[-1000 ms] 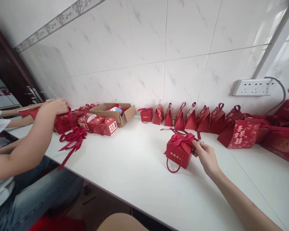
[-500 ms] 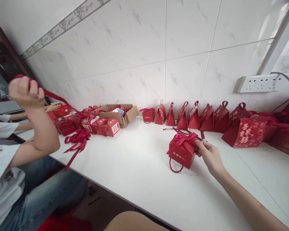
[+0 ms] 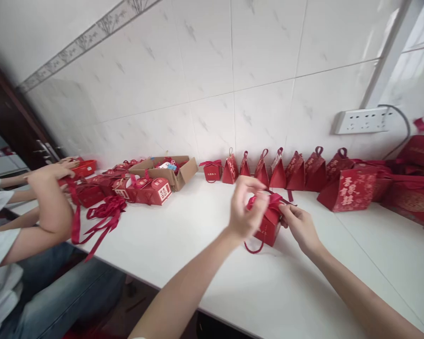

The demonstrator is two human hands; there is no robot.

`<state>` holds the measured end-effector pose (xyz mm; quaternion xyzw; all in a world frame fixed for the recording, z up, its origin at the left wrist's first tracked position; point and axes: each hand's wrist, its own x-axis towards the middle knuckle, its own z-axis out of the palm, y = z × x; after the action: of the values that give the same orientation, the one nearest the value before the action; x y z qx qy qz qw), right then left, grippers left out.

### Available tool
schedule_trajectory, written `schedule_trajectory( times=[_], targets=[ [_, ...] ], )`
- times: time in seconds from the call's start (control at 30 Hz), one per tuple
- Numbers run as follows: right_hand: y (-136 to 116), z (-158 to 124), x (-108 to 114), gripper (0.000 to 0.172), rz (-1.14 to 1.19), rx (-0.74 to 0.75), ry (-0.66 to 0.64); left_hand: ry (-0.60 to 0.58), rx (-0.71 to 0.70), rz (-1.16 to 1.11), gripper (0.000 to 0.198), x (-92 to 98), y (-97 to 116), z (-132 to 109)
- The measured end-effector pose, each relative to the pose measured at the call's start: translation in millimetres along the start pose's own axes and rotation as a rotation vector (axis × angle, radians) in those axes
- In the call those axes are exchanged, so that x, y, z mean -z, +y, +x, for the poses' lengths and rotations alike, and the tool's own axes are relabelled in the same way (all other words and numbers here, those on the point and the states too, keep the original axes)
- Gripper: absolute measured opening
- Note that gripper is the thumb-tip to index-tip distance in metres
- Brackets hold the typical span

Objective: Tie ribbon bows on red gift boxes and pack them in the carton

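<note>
Right of centre in the frame, a red box (image 3: 270,230) stands on the worktop (image 3: 183,240), bow (image 3: 276,200) uppermost. The right hand (image 3: 300,225), pinched on the box's upper right edge, presumably steadies it; the left hand (image 3: 243,212), blurred and half-uncurled, overlaps the bow, contact undetermined.

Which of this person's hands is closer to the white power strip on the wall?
The right. The right hand, at the red gift box's right side, is below and left of the power strip; the left hand, in front of the box, is farther left.
</note>
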<state>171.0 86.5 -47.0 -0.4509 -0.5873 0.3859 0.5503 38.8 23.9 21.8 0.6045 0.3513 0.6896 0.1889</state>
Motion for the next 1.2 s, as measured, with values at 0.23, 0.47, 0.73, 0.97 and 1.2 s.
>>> schedule_trajectory(
  times=[0.23, 0.47, 0.73, 0.97, 1.2],
  targets=[
    [0.0, 4.2, -3.1, 0.048, 0.110, -0.080, -0.032, -0.105, 0.329, 0.231, 0.026, 54.4, -99.2, 2.7],
    [2.8, 4.2, -4.7, 0.044, 0.078, -0.085, -0.037, -0.430, 0.492, 0.245, 0.034, 52.7, -94.8, -7.4],
    [-1.0, 1.5, -5.2, 0.043, 0.080, -0.088, -0.056, -0.405, 0.506, 0.230, 0.036, 59.7, -99.3, 2.6],
    [-2.9, 2.5, -4.1, 0.043, 0.127, -0.091, -0.058, -0.356, 0.488, 0.229, 0.033, 66.0, -96.1, 6.7],
    [-7.3, 13.4, 11.9, 0.036, 0.280, -0.088, 0.038, -0.082, 0.424, 0.271, 0.029, 79.2, -101.6, 15.4]
  ],
)
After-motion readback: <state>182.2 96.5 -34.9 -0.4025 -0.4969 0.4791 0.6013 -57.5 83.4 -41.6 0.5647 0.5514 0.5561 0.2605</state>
